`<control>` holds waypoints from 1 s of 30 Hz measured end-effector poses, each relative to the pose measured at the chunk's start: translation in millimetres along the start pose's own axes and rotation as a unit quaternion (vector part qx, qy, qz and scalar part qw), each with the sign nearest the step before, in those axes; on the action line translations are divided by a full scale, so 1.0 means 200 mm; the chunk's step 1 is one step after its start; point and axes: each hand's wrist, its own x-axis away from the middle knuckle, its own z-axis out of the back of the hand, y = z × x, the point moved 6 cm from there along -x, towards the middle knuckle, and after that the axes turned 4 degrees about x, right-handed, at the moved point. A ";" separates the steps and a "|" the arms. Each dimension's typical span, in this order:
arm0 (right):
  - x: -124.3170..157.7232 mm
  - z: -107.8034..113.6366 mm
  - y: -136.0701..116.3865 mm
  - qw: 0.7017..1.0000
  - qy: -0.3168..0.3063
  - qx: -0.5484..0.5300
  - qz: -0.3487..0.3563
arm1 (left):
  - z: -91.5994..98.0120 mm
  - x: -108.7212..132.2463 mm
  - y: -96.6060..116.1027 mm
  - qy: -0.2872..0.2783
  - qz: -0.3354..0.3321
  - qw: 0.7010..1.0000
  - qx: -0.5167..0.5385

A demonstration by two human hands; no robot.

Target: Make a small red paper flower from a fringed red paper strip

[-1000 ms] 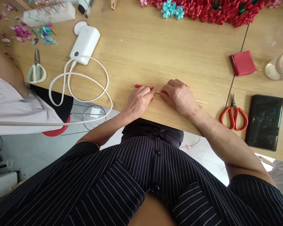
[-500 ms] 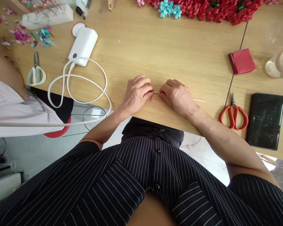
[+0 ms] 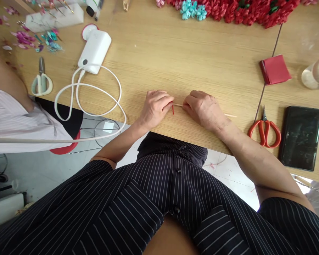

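Note:
A thin pale wooden stick (image 3: 178,105) runs between my two hands, just above the table near its front edge. My right hand (image 3: 202,108) is closed round it, and the stick's far end sticks out past the wrist on the right. The fingers of my left hand (image 3: 157,106) are pinched together at the stick's left end. From under those fingertips hangs a narrow red strip (image 3: 173,109). What lies beneath the left fingers is hidden.
Red-handled scissors (image 3: 264,129), a black tablet-like slab (image 3: 301,137), a red folded stack (image 3: 275,69) and a glass (image 3: 317,73) are on the right. White-handled scissors (image 3: 42,83), a white power bank (image 3: 95,51) with a looped cable and a person's arm (image 3: 7,78) are left. Red flowers (image 3: 228,11) line the back.
My right hand has slid a little to the right, so more of the stick shows between the hands. The left hand has barely moved, and the red strip hangs straighter.

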 end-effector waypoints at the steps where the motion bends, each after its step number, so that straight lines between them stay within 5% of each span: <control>1: 0.00 0.00 0.00 1.000 -0.002 0.002 0.004 | 0.00 0.00 0.00 0.000 -0.002 1.000 -0.004; 13: 0.01 0.01 -0.03 1.000 -0.003 0.005 0.015 | -0.01 -0.01 -0.01 -0.001 -0.009 1.000 0.029; 19: 0.01 0.02 -0.02 1.000 -0.004 0.008 0.012 | 0.09 0.05 -0.02 0.016 0.026 0.999 0.024; 30: 0.04 0.03 -0.06 0.996 -0.043 -0.057 0.058 | 0.11 0.30 0.22 0.074 -0.026 0.997 0.019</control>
